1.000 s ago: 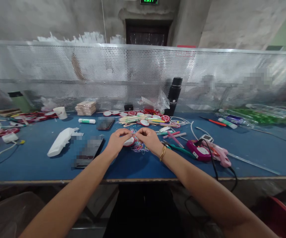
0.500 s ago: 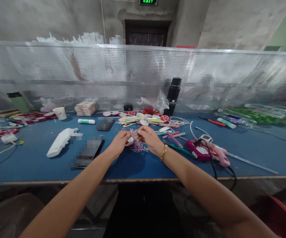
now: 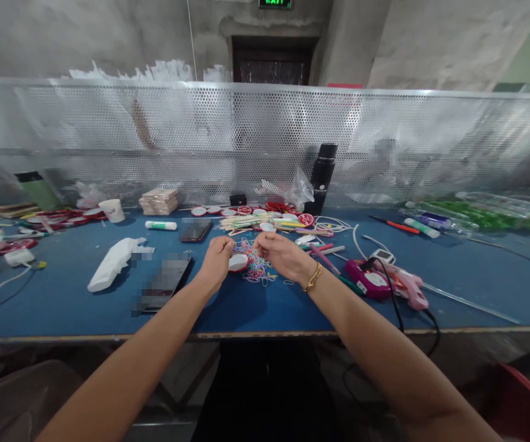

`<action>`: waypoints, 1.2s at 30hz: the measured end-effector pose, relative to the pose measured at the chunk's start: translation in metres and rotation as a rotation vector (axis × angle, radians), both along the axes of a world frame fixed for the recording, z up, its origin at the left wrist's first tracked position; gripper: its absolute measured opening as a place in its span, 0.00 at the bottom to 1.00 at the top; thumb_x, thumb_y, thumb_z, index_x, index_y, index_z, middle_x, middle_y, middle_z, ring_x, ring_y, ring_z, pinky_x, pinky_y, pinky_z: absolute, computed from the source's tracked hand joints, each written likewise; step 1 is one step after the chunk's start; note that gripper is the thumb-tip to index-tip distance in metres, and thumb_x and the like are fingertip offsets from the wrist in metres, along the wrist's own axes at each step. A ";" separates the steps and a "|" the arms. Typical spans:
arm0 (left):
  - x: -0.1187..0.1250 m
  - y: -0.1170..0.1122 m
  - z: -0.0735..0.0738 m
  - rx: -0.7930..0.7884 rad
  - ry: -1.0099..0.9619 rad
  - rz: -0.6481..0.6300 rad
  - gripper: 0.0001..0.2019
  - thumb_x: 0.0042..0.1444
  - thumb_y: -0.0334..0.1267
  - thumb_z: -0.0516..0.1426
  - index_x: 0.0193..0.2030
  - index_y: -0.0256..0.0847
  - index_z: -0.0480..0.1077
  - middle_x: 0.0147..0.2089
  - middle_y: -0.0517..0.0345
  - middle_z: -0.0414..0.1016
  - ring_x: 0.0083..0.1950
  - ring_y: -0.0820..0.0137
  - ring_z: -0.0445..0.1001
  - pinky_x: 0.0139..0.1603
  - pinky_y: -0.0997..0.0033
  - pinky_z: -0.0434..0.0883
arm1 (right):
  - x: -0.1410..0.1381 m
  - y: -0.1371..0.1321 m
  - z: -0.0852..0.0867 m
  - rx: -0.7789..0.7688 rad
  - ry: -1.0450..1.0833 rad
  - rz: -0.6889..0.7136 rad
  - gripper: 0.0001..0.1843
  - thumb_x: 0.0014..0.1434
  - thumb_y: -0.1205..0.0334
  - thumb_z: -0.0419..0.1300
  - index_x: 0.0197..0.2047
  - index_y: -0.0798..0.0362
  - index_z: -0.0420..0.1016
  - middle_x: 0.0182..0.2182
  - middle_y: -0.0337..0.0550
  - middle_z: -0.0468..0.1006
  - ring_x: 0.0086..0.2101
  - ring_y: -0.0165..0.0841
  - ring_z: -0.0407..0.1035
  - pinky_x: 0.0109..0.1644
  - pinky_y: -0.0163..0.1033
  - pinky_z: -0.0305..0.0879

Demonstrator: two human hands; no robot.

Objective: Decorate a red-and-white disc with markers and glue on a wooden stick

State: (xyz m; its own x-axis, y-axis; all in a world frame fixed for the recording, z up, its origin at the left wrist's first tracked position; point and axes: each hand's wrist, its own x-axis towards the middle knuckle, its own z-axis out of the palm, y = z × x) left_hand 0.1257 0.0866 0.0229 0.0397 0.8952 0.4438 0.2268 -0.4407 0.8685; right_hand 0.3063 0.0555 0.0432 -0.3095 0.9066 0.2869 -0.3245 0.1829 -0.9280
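Both my hands are above the blue table, a short gap apart. My left hand is closed in a pinch; whatever it may hold is too small to make out. The fingers of my right hand are curled and pressed together, with their contents hidden. Between and below them lies a pile of small coloured loops, whose exact kind I cannot tell. A round red-rimmed white piece lies beside my left hand, against the pile.
Wooden sticks and red-and-white discs lie behind the pile. A black bottle stands at the back. To the right are a purple power strip and a pink glue gun; leftward, a phone and white tissue.
My hands have moved apart, the left one leftward and the right one slightly rightward. More of the loop pile and the red-rimmed piece now shows between them.
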 end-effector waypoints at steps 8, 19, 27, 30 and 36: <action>-0.011 0.008 0.004 0.138 0.247 -0.110 0.08 0.57 0.41 0.57 0.38 0.42 0.75 0.42 0.53 0.75 0.47 0.63 0.71 0.52 0.65 0.64 | 0.000 -0.004 0.003 0.069 0.102 -0.077 0.17 0.56 0.55 0.63 0.50 0.41 0.76 0.33 0.31 0.74 0.21 0.22 0.57 0.45 0.41 0.71; -0.007 0.034 0.016 -0.033 0.798 0.026 0.10 0.40 0.29 0.65 0.31 0.45 0.78 0.36 0.49 0.78 0.46 0.54 0.74 0.50 0.64 0.63 | 0.004 0.012 -0.017 0.267 -0.591 -0.374 0.45 0.49 0.50 0.69 0.67 0.53 0.63 0.25 0.34 0.77 0.27 0.32 0.69 0.35 0.40 0.67; -0.011 0.055 0.032 -0.247 0.812 -0.068 0.08 0.33 0.30 0.66 0.15 0.43 0.70 0.17 0.59 0.67 0.27 0.64 0.69 0.32 0.70 0.60 | 0.002 0.010 -0.024 0.612 -1.147 -0.682 0.49 0.41 0.44 0.72 0.64 0.52 0.62 0.52 0.52 0.75 0.58 0.51 0.60 0.62 0.58 0.50; -0.020 0.048 0.039 -0.222 0.582 -0.073 0.08 0.38 0.36 0.66 0.18 0.41 0.70 0.19 0.60 0.67 0.25 0.69 0.65 0.30 0.71 0.58 | 0.001 0.008 -0.025 0.656 -1.173 -0.734 0.51 0.36 0.39 0.73 0.61 0.51 0.63 0.55 0.55 0.71 0.58 0.53 0.59 0.61 0.58 0.49; -0.014 0.021 0.034 -0.380 0.126 -0.112 0.10 0.41 0.39 0.66 0.25 0.39 0.71 0.20 0.62 0.67 0.21 0.76 0.59 0.24 0.74 0.53 | -0.002 0.008 -0.022 0.695 -1.219 -0.726 0.59 0.34 0.34 0.71 0.66 0.49 0.57 0.62 0.55 0.64 0.65 0.57 0.46 0.65 0.62 0.40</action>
